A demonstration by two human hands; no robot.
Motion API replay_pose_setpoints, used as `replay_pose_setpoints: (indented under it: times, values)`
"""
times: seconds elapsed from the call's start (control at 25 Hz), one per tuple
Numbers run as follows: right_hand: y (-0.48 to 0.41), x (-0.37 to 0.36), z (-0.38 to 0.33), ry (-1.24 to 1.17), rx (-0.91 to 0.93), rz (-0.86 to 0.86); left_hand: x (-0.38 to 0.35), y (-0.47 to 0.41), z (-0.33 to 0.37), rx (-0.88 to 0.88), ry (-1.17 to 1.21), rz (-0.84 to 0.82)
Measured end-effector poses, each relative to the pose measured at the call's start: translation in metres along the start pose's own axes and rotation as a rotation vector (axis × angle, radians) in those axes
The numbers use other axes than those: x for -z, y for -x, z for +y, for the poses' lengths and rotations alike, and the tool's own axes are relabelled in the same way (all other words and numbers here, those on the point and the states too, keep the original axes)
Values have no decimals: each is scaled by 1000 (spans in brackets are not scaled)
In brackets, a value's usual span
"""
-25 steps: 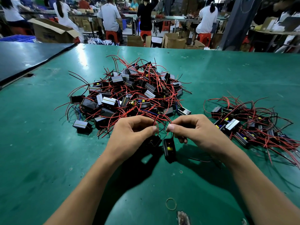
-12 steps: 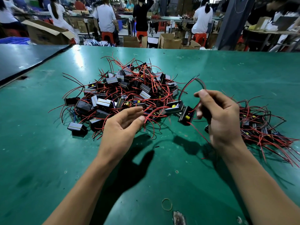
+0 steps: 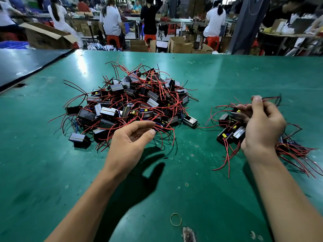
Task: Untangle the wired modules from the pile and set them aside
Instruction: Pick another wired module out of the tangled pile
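A big tangled pile [image 3: 132, 102] of small black modules with red and black wires lies mid-table on the green table [image 3: 52, 172]. To the right sits a smaller set-aside pile [image 3: 232, 131] of the same modules. My left hand [image 3: 129, 142] hovers at the big pile's near edge, fingers loosely curved, fingertips among red wires, holding nothing I can make out. My right hand [image 3: 262, 123] is over the set-aside pile, thumb and fingers pinching a module's wires [image 3: 271, 98]; the module [image 3: 236, 113] is blurred just beyond its fingers.
A rubber band [image 3: 175, 219] lies near the table's front edge, with a scuffed patch [image 3: 187, 234] beside it. One loose module [image 3: 190, 121] sits between the piles. A darker table [image 3: 21, 65] adjoins at the far left. Several people work at benches beyond the table.
My right hand has carried the freed module rightward from the big pile to over the set-aside pile. My left hand let go and stayed at the big pile's near edge.
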State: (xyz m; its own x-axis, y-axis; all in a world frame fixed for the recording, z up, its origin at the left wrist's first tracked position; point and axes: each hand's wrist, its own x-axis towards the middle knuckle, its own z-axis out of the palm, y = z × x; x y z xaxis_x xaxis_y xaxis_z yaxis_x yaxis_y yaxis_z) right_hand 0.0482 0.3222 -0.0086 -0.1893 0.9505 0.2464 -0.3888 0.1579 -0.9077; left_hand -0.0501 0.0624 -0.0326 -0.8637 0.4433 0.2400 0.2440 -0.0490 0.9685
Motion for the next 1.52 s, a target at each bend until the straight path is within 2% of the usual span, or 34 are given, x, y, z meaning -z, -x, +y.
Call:
replay_pose_setpoints:
  times: [0.12,0.28,0.48,0.72,1.0,1.16,1.36,1.44,1.52]
  values:
    - [-6,3,9,38,-94,28,-1,1,-1,-12,-51,-28]
    - [-3,1,18,17,-132,25,-1,1,-3,-17,-124,-45]
    - [3,-3,19,-126,-207,121,-3,3,-7,11,-216,-80]
    - [30,-19,22,-69,-265,12,-6,3,-12,36,-340,-122]
    - [63,-26,33,338,52,-416,-10,3,-15,54,-403,-131]
    - [82,-42,34,463,261,-631,-10,-1,-17,86,-373,-141]
    - [87,-93,38,615,441,-761,-5,-11,-22,166,-209,19]
    - [79,-115,38,799,514,-867,-5,-12,-23,172,-182,42]
    - [74,-132,39,1080,580,-964,-6,-11,-23,149,-203,15]
